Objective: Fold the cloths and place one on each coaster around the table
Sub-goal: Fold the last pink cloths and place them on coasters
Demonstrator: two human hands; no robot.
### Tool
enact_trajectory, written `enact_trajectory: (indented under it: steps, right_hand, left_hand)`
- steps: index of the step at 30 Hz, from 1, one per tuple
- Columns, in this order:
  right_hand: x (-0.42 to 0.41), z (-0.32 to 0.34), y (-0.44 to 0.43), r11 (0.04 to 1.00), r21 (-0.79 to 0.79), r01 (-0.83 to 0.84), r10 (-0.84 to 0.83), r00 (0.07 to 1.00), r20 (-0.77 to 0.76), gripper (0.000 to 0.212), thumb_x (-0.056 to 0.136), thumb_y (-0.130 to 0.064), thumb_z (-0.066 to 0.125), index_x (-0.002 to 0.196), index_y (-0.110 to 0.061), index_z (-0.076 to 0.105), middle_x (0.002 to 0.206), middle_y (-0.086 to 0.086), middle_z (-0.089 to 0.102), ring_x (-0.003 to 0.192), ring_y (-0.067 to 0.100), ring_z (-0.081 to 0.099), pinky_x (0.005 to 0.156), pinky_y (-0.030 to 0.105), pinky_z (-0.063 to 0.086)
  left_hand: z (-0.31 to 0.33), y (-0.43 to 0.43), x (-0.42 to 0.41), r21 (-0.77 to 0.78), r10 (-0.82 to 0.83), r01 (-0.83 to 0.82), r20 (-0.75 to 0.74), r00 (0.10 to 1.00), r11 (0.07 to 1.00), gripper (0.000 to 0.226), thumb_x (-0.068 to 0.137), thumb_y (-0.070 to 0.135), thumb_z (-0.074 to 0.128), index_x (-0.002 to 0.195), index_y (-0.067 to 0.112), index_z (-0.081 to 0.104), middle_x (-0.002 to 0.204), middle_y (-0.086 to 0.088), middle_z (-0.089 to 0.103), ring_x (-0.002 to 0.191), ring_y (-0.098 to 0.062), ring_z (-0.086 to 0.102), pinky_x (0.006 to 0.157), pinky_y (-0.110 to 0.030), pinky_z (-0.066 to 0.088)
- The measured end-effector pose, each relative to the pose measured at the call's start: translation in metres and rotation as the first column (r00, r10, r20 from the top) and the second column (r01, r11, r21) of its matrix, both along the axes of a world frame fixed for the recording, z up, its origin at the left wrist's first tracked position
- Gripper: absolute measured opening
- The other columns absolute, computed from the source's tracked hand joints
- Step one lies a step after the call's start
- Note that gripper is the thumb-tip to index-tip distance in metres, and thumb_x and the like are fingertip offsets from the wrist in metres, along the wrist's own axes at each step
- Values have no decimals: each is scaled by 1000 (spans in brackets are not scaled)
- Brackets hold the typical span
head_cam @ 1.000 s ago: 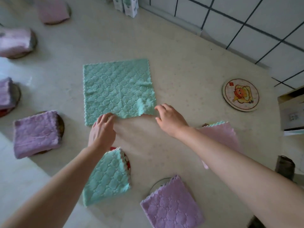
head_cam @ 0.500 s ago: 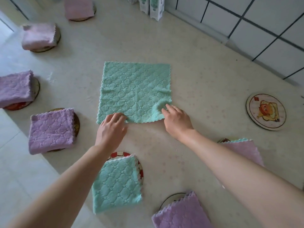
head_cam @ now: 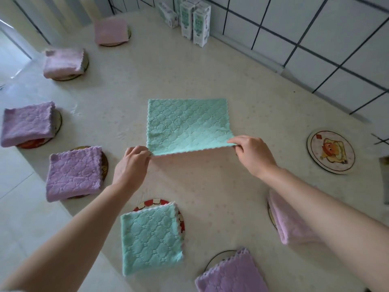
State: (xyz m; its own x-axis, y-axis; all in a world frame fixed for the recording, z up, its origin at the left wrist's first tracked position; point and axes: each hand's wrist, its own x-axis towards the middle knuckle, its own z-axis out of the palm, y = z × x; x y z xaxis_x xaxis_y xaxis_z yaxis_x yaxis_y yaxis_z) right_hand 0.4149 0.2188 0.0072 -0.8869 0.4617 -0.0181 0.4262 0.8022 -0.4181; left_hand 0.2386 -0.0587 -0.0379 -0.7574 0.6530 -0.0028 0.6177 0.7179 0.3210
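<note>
An unfolded green cloth [head_cam: 185,125] lies spread in the middle of the table. My left hand [head_cam: 131,165] pinches its near left corner and my right hand [head_cam: 252,154] pinches its near right corner, with the near edge lifted a little off the table. A bare round coaster with a cartoon picture [head_cam: 330,151] sits at the right. Folded cloths rest on other coasters: a green one [head_cam: 150,237] near me, purple ones [head_cam: 73,172] [head_cam: 27,123] [head_cam: 231,275], pink ones [head_cam: 63,63] [head_cam: 110,30], and a pink one [head_cam: 288,224] partly under my right forearm.
Several white and green cartons [head_cam: 194,20] stand at the far edge against the tiled wall [head_cam: 315,39]. The table edge [head_cam: 52,192] runs along the left, with floor beyond it.
Both hands went from resting flat at the cloth's near edge to pinching its two near corners and raising that edge. The camera view shifted, so the cloth appears further right.
</note>
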Motion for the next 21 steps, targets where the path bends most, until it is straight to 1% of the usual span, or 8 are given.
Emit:
enact_trajectory:
  steps: [3, 7, 9, 11, 13, 16, 19, 21]
  right_hand:
    - [22, 6, -2, 999, -37, 8, -9, 1000, -23, 27, 83, 1, 55, 100, -12, 73, 91, 7, 73, 85, 28, 66, 74, 30, 47]
    - [64, 11, -16, 995, -93, 30, -32, 999, -26, 26, 80, 6, 59, 96, -9, 74, 92, 8, 74, 86, 27, 67, 76, 26, 45]
    - [88, 10, -25, 991, -128, 50, -51, 999, -9, 27, 80, 7, 59, 97, -8, 73, 94, 7, 74, 87, 24, 67, 74, 20, 40]
    - [111, 10, -31, 979, -188, 77, -75, 997, 15, 27, 80, 7, 59, 96, -10, 74, 91, 4, 74, 81, 17, 65, 68, 12, 35]
    - [132, 12, -35, 967, -234, 103, -94, 994, 49, 26, 81, 4, 59, 94, -13, 74, 87, 0, 73, 77, 10, 60, 63, 7, 35]
    - [152, 16, -34, 946, -286, 151, -137, 988, 69, 21, 81, -1, 62, 88, -17, 73, 81, -4, 72, 74, 11, 61, 64, 7, 38]
    - [155, 16, -26, 895, -397, 206, -197, 978, 63, 15, 81, -8, 67, 83, -22, 72, 77, -6, 70, 74, 8, 61, 66, 9, 40]
    - [146, 12, -16, 824, -507, 255, -272, 961, 41, 12, 82, -11, 69, 77, -22, 69, 72, 1, 69, 68, 11, 60, 63, 16, 42]
  left_hand:
    - [10, -3, 16, 110, 6, -10, 34, 999, 994, 19, 93, 14, 57, 105, 9, 71, 115, -4, 67, 106, -25, 55, 83, -41, 51]
    - [19, -17, 48, 239, -6, -27, 136, 991, 971, 19, 90, 10, 60, 106, 11, 72, 112, -3, 69, 102, -21, 62, 92, -38, 50]
    - [23, -26, 68, 256, -15, -48, 239, 971, 966, 20, 90, 11, 60, 108, 12, 70, 110, -1, 69, 93, -17, 65, 87, -37, 54]
    - [31, -33, 86, 228, -7, -84, 371, 929, 970, 21, 91, 12, 60, 110, 13, 69, 105, 2, 68, 86, -12, 66, 81, -29, 55]
    - [38, -38, 98, 180, 3, -92, 441, 898, 979, 19, 90, 15, 61, 107, 14, 69, 96, 5, 68, 83, -10, 65, 75, -19, 51]
    - [47, -39, 103, 162, 21, -110, 474, 880, 981, 9, 88, 18, 64, 95, 17, 70, 85, 5, 69, 79, -12, 63, 62, -18, 44]
    - [49, -31, 100, 206, 98, -269, 596, 797, 941, 3, 88, 15, 65, 88, 15, 67, 74, -1, 66, 66, -19, 59, 52, -21, 41]
    - [48, -21, 98, 220, 153, -389, 667, 729, 894, 5, 89, 14, 63, 87, 13, 67, 76, -9, 65, 63, -21, 55, 48, -21, 43]
